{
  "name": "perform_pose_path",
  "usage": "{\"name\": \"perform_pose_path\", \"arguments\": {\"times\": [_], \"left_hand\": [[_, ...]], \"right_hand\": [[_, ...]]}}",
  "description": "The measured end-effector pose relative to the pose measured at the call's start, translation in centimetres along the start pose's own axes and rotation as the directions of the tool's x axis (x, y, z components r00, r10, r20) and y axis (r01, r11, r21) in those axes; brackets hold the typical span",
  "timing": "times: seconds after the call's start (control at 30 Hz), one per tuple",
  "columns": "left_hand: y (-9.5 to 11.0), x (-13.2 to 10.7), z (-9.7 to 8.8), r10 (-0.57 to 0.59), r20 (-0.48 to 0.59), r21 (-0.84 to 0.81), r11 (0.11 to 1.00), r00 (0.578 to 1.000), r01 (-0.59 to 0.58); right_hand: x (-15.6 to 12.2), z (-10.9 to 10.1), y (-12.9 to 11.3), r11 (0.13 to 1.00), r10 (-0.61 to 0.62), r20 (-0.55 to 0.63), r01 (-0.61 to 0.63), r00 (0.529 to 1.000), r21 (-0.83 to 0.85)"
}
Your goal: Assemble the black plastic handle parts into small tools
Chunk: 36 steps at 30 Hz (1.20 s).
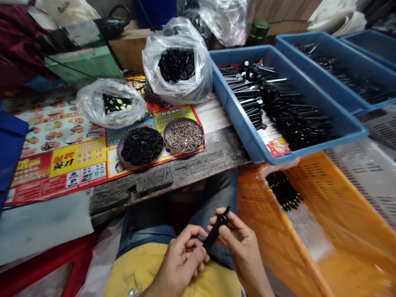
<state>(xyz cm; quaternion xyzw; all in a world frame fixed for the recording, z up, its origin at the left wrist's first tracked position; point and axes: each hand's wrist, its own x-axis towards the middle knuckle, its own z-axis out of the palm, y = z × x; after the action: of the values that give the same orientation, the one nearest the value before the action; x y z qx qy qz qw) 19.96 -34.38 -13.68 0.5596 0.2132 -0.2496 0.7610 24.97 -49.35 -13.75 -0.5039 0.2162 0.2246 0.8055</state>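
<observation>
The left hand (187, 255) pinches the lower end of a black handle (213, 237) between thumb and curled fingers, hiding that end; the right hand (241, 239) pinches its upper part near a round knob, thumb on the near side, some fingertips out of sight behind. The handle is held tilted above the person's lap, just off the bench edge.

On the bench, a printed flyer (64, 161) reads 诚聘英才 in a yellow box, with 营业员 6名 and 生鲜员 6名 beside it and a white P on a blue square below; a heading starting 超值 shows farther right. Its smaller lines are too fine to read, and bags and dishes cover other parts. Black discs (140, 144) fill one dish, metal pins (185, 135) the next.

In the blue tray (247, 138), black parts (297, 113) hide most of a printed sheet (278, 145). The trays beyond run off the right edge. At upper left, a blurred cylinder (77, 35) may be a power tool. Yellow-dotted pieces (284, 192) lie in the orange crate (349, 202), partly behind its wall.
</observation>
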Motion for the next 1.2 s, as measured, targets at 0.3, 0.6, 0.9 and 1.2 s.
{"name": "perform_pose_path", "arguments": {"times": [0.3, 0.6, 0.9, 1.2], "left_hand": [[-0.13, 0.13, -0.08, -0.003, 0.020, 0.046, 0.999, 1.000, 0.002], [-0.21, 0.23, -0.19, 0.022, 0.040, 0.110, 0.994, 0.999, -0.027], [-0.34, 0.21, -0.10, 0.013, 0.048, 0.109, 0.994, 0.999, -0.018], [-0.08, 0.25, -0.07, -0.018, 0.049, 0.064, 0.998, 0.999, 0.015]], "right_hand": [[0.15, -0.34, 0.15, 1.000, 0.009, 0.023, -0.008, 1.000, -0.005], [-0.10, 0.19, -0.26, 1.000, -0.003, -0.014, 0.003, 1.000, 0.000], [0.07, -0.04, -0.20, 1.000, 0.013, 0.001, -0.013, 1.000, -0.001], [0.03, 0.30, -0.22, 1.000, 0.018, -0.043, -0.018, 0.999, 0.009]]}}
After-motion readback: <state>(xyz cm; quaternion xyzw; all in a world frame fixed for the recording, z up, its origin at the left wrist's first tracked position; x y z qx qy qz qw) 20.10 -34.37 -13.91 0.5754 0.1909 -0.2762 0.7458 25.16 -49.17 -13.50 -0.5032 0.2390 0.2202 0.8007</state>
